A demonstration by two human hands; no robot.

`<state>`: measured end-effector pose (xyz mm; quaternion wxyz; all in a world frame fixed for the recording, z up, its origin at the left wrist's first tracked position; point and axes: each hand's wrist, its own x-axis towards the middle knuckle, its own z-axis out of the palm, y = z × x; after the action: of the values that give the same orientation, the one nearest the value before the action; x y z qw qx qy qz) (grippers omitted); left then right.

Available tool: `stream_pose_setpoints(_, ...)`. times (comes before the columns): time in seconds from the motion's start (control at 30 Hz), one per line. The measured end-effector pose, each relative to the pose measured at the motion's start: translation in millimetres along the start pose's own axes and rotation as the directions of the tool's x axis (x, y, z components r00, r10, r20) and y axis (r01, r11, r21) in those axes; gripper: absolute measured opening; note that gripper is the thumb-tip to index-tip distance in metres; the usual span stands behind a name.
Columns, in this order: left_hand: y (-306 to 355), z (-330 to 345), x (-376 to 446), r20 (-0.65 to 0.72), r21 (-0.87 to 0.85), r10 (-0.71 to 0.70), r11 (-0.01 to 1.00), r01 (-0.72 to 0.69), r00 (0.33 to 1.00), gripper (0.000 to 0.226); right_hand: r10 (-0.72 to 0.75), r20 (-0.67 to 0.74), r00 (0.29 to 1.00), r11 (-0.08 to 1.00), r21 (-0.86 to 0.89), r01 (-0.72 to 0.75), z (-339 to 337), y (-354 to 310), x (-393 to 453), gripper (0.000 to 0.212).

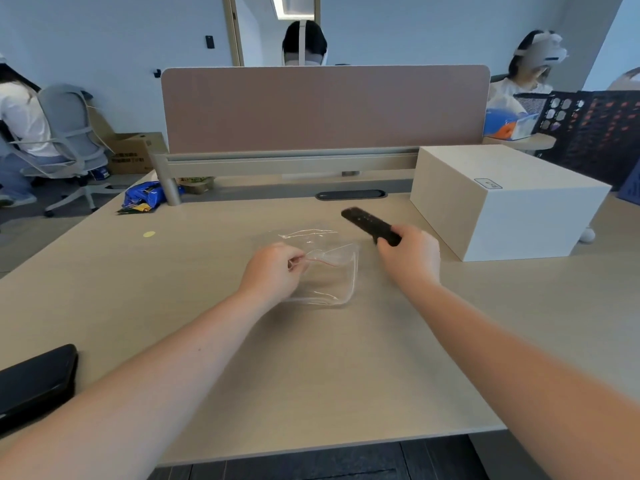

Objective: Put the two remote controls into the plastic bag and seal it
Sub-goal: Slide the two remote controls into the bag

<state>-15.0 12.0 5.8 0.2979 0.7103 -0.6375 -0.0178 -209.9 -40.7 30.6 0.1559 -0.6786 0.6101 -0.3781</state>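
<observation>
A clear plastic bag [329, 275] with a red zip strip lies flat on the desk's middle. My left hand [272, 270] pinches the bag's left edge at the strip. My right hand [410, 254] grips the near end of a black remote control [367, 223], held just right of the bag and pointing away to the upper left. I see only this one remote; whether a second lies under or against it I cannot tell.
A large pale box [502, 199] stands right of my right hand. A black flat case [34, 382] lies at the desk's left edge. A blue snack bag [149, 197] and a brown divider panel [325, 109] are at the back. Other people sit beyond.
</observation>
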Motion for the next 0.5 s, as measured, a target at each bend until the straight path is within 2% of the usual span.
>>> stream_pose_setpoints(0.1,-0.6,1.0,-6.6,0.029,0.045,-0.046,0.998,0.045,0.999,0.025,-0.122,-0.055,0.991,0.982,0.142,0.128,-20.3,-13.8,-16.3,0.031)
stream_pose_setpoints(0.2,-4.1,-0.5,-7.9,0.020,0.065,-0.084,0.994,0.083,0.996,0.019,-0.183,0.034,0.982,0.961,0.214,0.172,-28.5,-22.7,-36.6,0.031)
stream_pose_setpoints(0.37,-6.5,-15.0,-1.8,-0.097,0.026,-0.225,0.973,0.228,0.970,0.019,-0.237,0.206,0.950,0.958,0.215,0.192,-30.7,-21.4,-55.2,0.029)
stream_pose_setpoints(0.5,-11.8,-22.9,3.5,-0.152,0.001,-0.286,0.957,0.290,0.946,0.019,-0.239,0.241,0.941,0.960,0.206,0.191,-36.6,-20.1,-61.1,0.029)
